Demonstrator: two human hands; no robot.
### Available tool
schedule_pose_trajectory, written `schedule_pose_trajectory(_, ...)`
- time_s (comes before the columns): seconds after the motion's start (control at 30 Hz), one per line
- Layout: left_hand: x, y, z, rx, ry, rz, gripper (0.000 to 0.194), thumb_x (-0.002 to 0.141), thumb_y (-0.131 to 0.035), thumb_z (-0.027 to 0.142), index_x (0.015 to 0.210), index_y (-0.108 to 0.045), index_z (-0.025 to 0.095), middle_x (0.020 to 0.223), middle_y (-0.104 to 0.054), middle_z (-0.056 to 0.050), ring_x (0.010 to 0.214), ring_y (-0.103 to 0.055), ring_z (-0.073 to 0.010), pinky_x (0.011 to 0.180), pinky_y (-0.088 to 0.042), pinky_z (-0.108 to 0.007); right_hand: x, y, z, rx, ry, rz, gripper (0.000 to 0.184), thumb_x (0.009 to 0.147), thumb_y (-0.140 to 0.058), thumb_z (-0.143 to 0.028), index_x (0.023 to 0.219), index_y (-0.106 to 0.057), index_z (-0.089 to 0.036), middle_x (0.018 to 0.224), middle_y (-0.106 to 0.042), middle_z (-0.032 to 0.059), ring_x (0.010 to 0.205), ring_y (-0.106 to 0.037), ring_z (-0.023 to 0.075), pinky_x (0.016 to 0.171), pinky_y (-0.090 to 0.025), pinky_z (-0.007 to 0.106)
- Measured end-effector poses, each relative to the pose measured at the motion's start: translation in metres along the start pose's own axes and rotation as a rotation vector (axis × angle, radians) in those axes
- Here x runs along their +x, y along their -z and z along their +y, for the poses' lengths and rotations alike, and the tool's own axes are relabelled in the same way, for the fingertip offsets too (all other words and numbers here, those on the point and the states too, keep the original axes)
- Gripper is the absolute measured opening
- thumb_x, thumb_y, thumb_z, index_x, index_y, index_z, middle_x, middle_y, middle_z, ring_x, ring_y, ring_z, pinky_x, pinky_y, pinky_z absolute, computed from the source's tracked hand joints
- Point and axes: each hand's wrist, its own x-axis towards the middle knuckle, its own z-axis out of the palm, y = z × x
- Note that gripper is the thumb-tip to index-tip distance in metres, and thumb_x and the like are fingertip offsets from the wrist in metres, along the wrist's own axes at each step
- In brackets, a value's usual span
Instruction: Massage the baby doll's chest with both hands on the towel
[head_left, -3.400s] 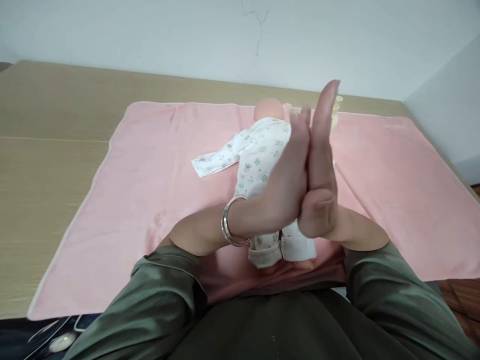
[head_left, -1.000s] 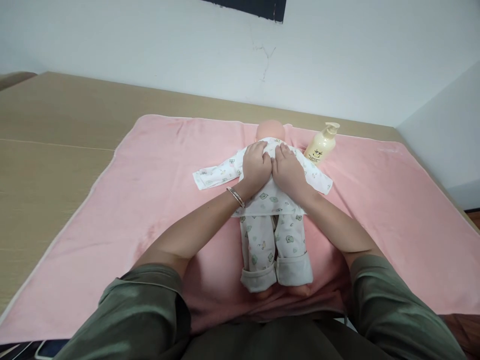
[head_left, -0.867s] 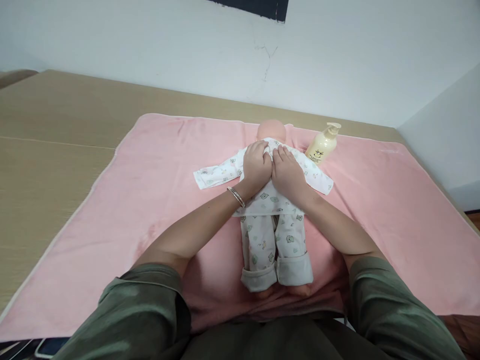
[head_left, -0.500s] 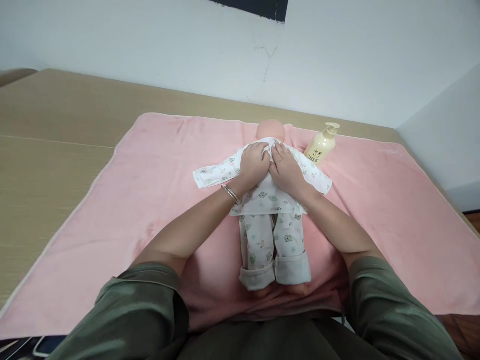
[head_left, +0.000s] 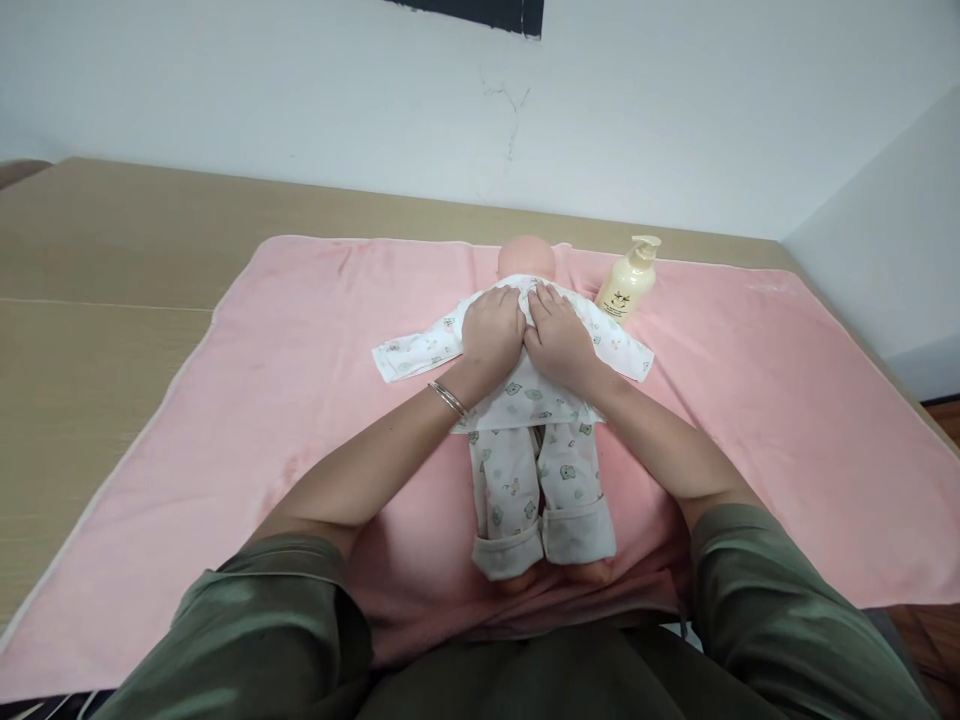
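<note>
A baby doll lies stretched out on a pink blanket, its bald head at the far end. It wears a white printed shirt with the sleeves spread, and matching trousers with rolled cuffs. My left hand rests on the upper part of the shirt, fingers stretched forward and slightly bent. Beside it, my right hand lies on the same cloth with its fingers extended, the two hands almost touching. What is under my palms is hidden.
A cream pump bottle stands on the blanket to the right of the doll's head. The blanket covers much of a wooden table. Behind the table rises a white wall with a cracked patch.
The camera view has shifted slightly, so the doll, bottle and hands appear a little farther left. Both hands stay on the shirt with little visible movement.
</note>
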Motion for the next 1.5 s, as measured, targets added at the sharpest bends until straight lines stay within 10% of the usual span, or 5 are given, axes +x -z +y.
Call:
schedule_pose_trajectory(0.43, -0.017, -0.012, 0.007, -0.102, -0.048, -0.002, 0.047, 0.095, -0.032, 0.020, 0.135, -0.050, 0.002, 0.149, -0.048, -0.024, 0.145, -0.038, -0.0379, 0.119, -0.031, -0.060, 0.015, 0.003, 0.011, 0.082, -0.156, 0.045, 0.058, 0.097, -0.031, -0.027, 0.146, -0.041, 0.001, 0.156, -0.040, 0.0217, 0.149, -0.033, 0.0328, 0.124, -0.025, 0.049)
schedule_pose_trajectory(1.23, 0.007, -0.012, -0.022, -0.256, 0.091, -0.051, 0.052, 0.090, -0.041, 0.029, 0.135, -0.055, 0.007, 0.148, -0.051, -0.020, 0.142, -0.043, -0.0311, 0.122, -0.031, -0.051, -0.005, 0.005, -0.009, -0.074, -0.078, 0.055, 0.056, 0.098, -0.032, -0.027, 0.143, -0.044, 0.005, 0.149, -0.048, 0.0257, 0.143, -0.041, 0.0343, 0.121, -0.031, 0.049)
schedule_pose_trajectory(1.5, -0.014, -0.013, 0.003, -0.116, -0.043, 0.018, 0.052, 0.091, -0.040, 0.023, 0.138, -0.049, 0.003, 0.150, -0.047, -0.024, 0.145, -0.037, -0.0368, 0.121, -0.029, -0.055, 0.025, 0.007, 0.026, 0.037, -0.160, -0.004, 0.056, 0.099, -0.031, -0.030, 0.144, -0.044, 0.000, 0.154, -0.042, 0.0222, 0.147, -0.036, 0.0316, 0.123, -0.026, 0.051)
